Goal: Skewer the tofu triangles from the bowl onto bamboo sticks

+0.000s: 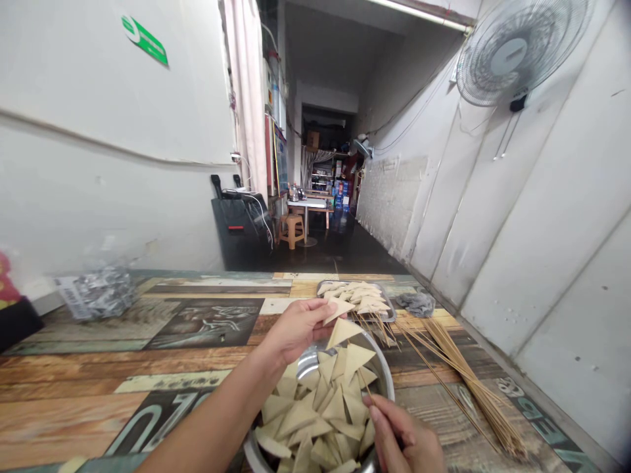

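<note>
My left hand [300, 325] pinches a pale triangular tofu slice [340, 307] between thumb and fingers, above the far rim of a metal bowl [387, 368]. The bowl is heaped with similar tofu triangles [315, 414]. At the bowl's right side, my right hand [407, 437] grips a thin bamboo skewer [365, 384] that points up and to the left. Another tofu triangle [344, 333] sits near the skewer's upper end, just below the slice in my left hand; it appears to be threaded on it.
Behind the bowl, a metal tray [392, 312] bears skewered tofu triangles. Loose bamboo skewers [473, 387] lie to the right, near a grey crumpled cloth or bag [417, 303]. A clear bag of small packets [98, 292] stands at left on the wood-patterned table [207, 358]. A wall borders the right.
</note>
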`<action>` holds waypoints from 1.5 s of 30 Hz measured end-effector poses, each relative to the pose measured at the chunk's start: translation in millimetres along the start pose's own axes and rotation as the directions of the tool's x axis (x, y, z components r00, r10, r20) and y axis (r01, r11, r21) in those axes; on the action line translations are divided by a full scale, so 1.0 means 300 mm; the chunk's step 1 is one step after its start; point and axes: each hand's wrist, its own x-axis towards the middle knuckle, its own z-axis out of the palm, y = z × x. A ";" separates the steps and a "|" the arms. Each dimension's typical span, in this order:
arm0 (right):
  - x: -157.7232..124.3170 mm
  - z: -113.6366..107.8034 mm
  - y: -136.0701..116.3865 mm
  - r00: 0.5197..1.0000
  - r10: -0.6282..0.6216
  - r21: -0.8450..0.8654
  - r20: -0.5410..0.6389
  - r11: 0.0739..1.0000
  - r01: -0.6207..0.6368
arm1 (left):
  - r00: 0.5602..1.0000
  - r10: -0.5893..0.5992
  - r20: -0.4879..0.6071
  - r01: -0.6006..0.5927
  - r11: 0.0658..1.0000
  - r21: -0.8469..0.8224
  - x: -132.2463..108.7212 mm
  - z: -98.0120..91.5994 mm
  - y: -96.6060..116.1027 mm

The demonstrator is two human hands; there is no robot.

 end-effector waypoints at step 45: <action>0.380 -0.126 0.051 0.982 0.083 -0.623 0.172 0.781 0.043 | 0.985 0.153 -0.081 -0.113 0.923 0.368 -0.041 0.043 0.000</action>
